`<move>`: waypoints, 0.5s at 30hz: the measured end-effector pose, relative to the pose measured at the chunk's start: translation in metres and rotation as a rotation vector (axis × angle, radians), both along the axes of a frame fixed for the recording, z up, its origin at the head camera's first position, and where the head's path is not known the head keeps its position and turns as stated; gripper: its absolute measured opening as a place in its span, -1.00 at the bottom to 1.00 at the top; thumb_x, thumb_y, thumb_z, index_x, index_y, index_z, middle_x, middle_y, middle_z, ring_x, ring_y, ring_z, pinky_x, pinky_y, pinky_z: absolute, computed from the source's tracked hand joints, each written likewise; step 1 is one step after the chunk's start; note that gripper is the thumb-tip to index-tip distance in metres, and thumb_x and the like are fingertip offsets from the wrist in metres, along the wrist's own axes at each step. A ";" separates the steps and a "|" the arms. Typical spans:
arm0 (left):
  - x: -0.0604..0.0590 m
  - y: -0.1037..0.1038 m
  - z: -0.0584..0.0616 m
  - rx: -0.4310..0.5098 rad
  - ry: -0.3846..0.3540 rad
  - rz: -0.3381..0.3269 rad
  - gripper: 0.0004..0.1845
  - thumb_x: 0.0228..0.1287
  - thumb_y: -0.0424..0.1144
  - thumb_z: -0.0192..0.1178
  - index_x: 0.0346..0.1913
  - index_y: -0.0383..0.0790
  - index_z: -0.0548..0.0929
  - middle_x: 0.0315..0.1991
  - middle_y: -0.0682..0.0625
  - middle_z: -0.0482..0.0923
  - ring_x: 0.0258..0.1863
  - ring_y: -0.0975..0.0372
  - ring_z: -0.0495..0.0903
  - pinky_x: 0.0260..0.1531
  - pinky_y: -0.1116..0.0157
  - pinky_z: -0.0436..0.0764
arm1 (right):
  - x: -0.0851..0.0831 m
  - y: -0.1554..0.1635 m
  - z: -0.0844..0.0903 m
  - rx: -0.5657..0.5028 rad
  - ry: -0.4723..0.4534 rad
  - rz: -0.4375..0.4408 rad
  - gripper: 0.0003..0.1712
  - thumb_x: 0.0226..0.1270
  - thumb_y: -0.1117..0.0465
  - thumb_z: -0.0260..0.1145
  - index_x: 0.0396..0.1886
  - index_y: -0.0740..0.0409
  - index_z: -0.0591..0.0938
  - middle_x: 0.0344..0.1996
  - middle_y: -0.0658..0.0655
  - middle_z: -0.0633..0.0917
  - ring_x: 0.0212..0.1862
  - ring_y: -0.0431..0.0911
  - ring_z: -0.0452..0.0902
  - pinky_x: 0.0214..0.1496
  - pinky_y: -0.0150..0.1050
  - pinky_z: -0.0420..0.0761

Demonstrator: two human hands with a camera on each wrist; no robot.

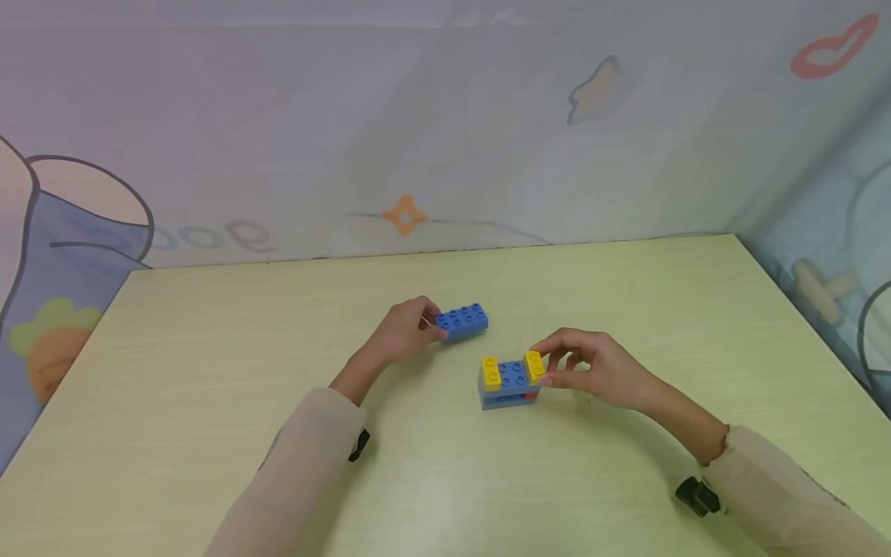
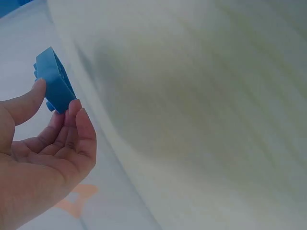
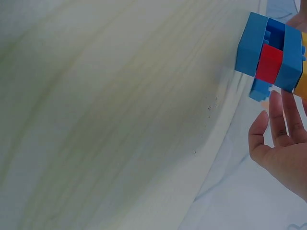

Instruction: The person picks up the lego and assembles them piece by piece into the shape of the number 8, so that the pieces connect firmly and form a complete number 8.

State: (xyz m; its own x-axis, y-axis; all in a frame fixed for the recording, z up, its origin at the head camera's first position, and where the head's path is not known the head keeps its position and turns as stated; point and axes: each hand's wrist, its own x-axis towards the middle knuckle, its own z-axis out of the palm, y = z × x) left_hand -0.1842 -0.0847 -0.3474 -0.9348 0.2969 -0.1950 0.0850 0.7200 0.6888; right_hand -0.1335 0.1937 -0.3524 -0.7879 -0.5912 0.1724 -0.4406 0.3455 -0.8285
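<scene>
Between thumb and fingers my left hand point(image 1: 406, 331) pinches one end of a long blue brick point(image 1: 462, 322), studs up in the head view. In the left wrist view the blue brick point(image 2: 55, 79) shows its hollow underside. To the right and nearer stands a small brick stack point(image 1: 510, 385): blue layers, a red brick point(image 3: 269, 63) between them, and a yellow brick point(image 1: 490, 373) on its left top end. My right hand point(image 1: 604, 368) pinches a second yellow brick point(image 1: 534, 367) at the right top end. Two rows of blue studs show between the yellow bricks.
Both hands work over a pale wooden table point(image 1: 209, 371). A printed cloth backdrop point(image 1: 445, 131) rises behind its far edge, and more printed cloth hangs at the left and right sides. Dark wrist cameras stick out under both sleeves.
</scene>
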 end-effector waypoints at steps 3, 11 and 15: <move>0.007 0.004 0.008 0.015 0.005 -0.006 -0.62 0.22 -0.24 0.19 0.03 -0.36 0.46 -0.09 -0.13 0.51 -0.13 0.11 0.46 -0.13 0.23 0.47 | 0.000 0.000 0.000 0.001 -0.001 -0.004 -0.66 0.07 0.35 0.37 -0.11 0.25 0.59 -0.25 0.08 0.61 -0.27 -0.03 0.49 -0.29 -0.32 0.52; 0.038 0.012 0.034 0.074 0.055 -0.061 -0.66 0.23 -0.23 0.18 0.01 -0.30 0.47 -0.17 -0.03 0.51 -0.18 0.18 0.48 -0.24 0.28 0.49 | 0.001 0.000 0.000 0.019 -0.014 -0.019 -0.66 0.06 0.34 0.38 -0.11 0.24 0.59 -0.24 0.06 0.62 -0.26 -0.05 0.50 -0.27 -0.30 0.53; 0.053 0.017 0.045 0.104 0.061 -0.076 -0.69 0.22 -0.25 0.19 -0.01 -0.29 0.48 -0.17 -0.02 0.51 -0.20 0.20 0.48 -0.29 0.30 0.49 | 0.000 0.000 0.000 0.006 -0.005 -0.006 -0.67 0.07 0.35 0.37 -0.12 0.24 0.59 -0.25 0.06 0.62 -0.26 -0.04 0.50 -0.27 -0.30 0.53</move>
State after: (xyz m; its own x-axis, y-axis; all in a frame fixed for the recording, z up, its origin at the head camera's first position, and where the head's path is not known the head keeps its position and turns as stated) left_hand -0.1308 -0.0674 -0.3020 -0.9181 0.3827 -0.1026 0.1806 0.6348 0.7512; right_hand -0.1335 0.1933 -0.3524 -0.7923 -0.5876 0.1644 -0.4340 0.3532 -0.8288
